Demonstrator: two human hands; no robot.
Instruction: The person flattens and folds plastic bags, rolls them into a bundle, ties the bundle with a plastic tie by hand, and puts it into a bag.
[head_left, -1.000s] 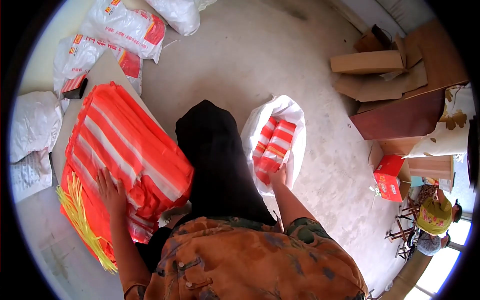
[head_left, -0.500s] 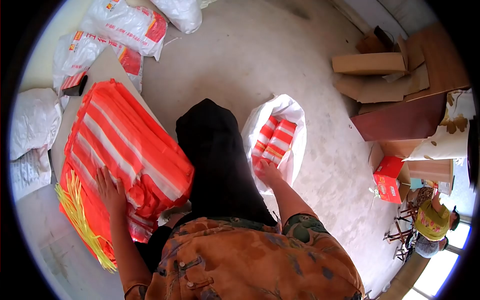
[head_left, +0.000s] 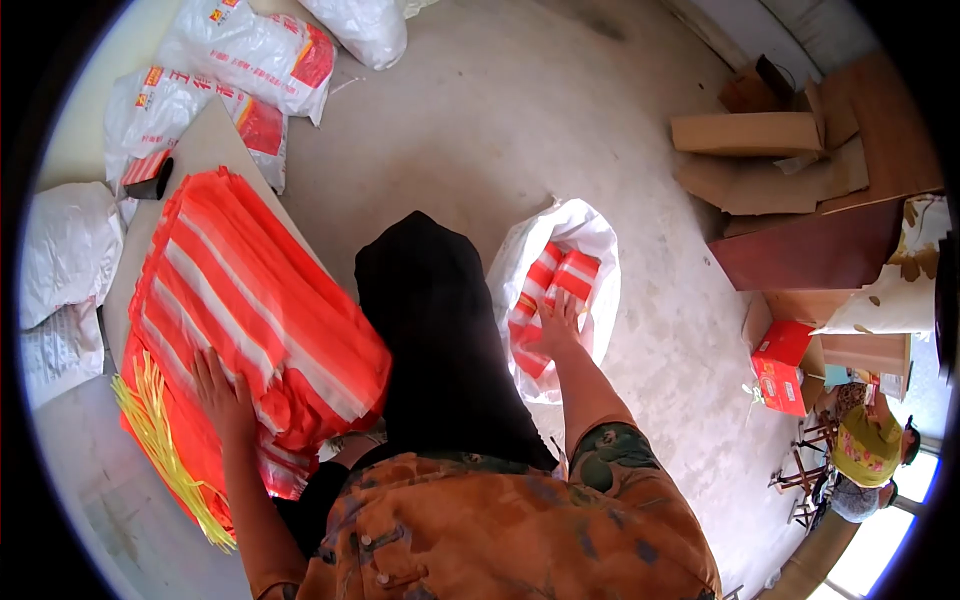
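My left hand lies flat, fingers out, on a large stack of red-and-white striped mesh or plastic sheets. A bunch of yellow ties rests on red material beside that hand. My right hand reaches into an upright white woven sack, its fingers spread over rolled red-and-white striped bundles inside. The palm hides part of these bundles. Between the stack and the sack is my leg in black trousers.
Filled white plastic bags lie at the upper left. A small dark-and-striped object sits at the board's edge. Open cardboard boxes and a red box stand on the right. Another person in a yellow top is at the far right.
My right hand has shifted slightly forward and right in the sack, and its fingers are now spread over the bundles. Another striped piece shows nearer me in the sack. My left hand stays put.
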